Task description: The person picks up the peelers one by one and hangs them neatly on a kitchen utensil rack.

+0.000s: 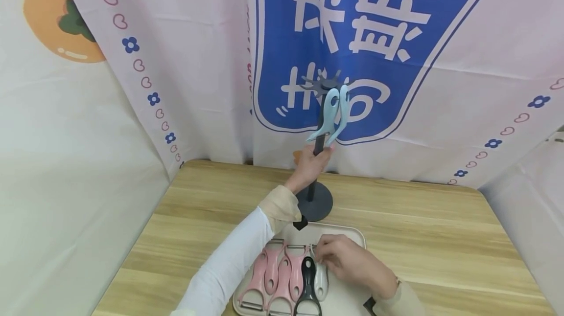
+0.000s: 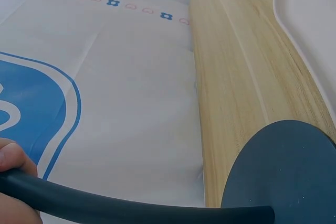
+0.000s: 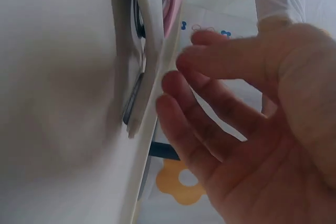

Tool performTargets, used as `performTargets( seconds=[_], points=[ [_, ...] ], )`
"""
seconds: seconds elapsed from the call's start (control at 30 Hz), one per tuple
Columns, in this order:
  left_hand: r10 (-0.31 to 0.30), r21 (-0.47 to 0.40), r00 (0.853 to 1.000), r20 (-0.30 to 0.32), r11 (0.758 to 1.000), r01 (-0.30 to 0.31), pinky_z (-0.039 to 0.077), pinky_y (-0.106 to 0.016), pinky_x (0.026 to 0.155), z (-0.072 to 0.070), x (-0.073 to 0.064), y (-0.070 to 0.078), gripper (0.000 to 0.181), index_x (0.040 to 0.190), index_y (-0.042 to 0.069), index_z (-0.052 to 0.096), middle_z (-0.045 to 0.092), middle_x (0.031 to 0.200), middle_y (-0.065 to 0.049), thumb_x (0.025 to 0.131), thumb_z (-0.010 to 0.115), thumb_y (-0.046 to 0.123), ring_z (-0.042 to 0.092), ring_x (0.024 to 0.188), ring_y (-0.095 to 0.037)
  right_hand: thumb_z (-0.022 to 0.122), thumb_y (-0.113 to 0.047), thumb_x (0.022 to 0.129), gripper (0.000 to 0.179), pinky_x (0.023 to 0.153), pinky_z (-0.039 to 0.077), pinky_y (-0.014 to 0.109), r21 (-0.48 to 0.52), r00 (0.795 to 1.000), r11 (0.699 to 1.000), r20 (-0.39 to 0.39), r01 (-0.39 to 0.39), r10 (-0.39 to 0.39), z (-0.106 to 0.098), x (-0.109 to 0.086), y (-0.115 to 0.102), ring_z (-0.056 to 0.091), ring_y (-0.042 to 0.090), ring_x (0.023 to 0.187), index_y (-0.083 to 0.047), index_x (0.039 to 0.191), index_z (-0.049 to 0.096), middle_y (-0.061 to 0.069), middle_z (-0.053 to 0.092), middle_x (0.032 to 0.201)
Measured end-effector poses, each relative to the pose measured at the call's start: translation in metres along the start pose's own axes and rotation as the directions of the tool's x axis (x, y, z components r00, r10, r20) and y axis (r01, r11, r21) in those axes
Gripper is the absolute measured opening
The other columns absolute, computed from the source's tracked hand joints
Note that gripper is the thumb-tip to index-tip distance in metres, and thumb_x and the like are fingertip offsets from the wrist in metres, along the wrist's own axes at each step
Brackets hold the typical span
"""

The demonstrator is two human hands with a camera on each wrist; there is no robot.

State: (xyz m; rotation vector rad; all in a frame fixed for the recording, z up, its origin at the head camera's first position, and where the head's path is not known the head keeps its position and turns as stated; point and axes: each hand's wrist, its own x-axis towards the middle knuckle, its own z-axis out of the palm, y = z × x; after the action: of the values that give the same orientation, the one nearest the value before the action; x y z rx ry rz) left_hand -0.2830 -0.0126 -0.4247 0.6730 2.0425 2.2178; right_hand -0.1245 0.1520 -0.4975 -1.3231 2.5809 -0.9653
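My left hand [image 1: 311,163] grips the upright pole of a dark stand [image 1: 323,202], just below two light blue peelers [image 1: 331,113] that hang from its spiked top. In the left wrist view, the fingers curl round the dark pole [image 2: 131,211]. Over the tray, my right hand [image 1: 352,259] is beside the upper end of a white peeler [image 1: 321,282]. The right wrist view shows its fingers [image 3: 178,121] loosely bent, with a gap between them and the white peeler [image 3: 152,51]. A black peeler [image 1: 309,274] lies left of the white one.
Several pink peelers [image 1: 284,272] lie on the left part of the pale tray [image 1: 348,301]. The tray sits on a wooden table [image 1: 440,242], in front of the stand's round base. A printed cloth [image 1: 198,86] hangs behind the table.
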Motion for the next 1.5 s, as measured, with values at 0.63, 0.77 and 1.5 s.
performTargets(
  seconds=[0.63, 0.77, 1.5],
  points=[
    [-0.003, 0.023, 1.000, 0.009, 1.000, 0.002, 0.026, -0.029, 0.049, -0.001, -0.001, -0.001, 0.056, 0.059, 0.016, 0.043, 0.035, 0.051, 0.007, 0.111, 0.057, 0.030, 0.029, 0.045, -0.012, 0.071, 0.017, 0.078, 0.041, 0.082, 0.050, 0.024, -0.215, 0.994, 0.975, 0.083, -0.053, 0.072, 0.010, -0.004, -0.015, 0.053, 0.005, 0.088, -0.020, 0.089, 0.082, -0.012, 0.059, 0.093],
    [-0.008, 0.026, 1.000, 0.015, 1.000, 0.007, 0.026, -0.029, 0.048, 0.000, -0.002, -0.001, 0.054, 0.060, 0.016, 0.043, 0.035, 0.052, 0.007, 0.111, 0.056, 0.029, 0.029, 0.045, -0.012, 0.074, 0.015, 0.080, 0.038, 0.081, 0.050, 0.024, -0.250, 0.988, 0.964, 0.095, -0.094, 0.121, 0.010, -0.006, -0.015, 0.051, 0.005, 0.087, -0.020, 0.090, 0.082, -0.012, 0.057, 0.094],
    [0.006, 0.017, 1.000, -0.014, 1.000, -0.006, 0.026, -0.028, 0.050, 0.000, -0.002, 0.000, 0.049, 0.065, 0.014, 0.045, 0.036, 0.053, 0.008, 0.111, 0.057, 0.025, 0.030, 0.046, -0.012, 0.080, 0.016, 0.074, 0.039, 0.088, 0.057, 0.028, -0.248, 0.993, 0.963, 0.037, -0.100, 0.113, -0.006, -0.011, -0.014, 0.060, 0.007, 0.097, -0.018, 0.094, 0.082, -0.010, 0.059, 0.102]
  ],
)
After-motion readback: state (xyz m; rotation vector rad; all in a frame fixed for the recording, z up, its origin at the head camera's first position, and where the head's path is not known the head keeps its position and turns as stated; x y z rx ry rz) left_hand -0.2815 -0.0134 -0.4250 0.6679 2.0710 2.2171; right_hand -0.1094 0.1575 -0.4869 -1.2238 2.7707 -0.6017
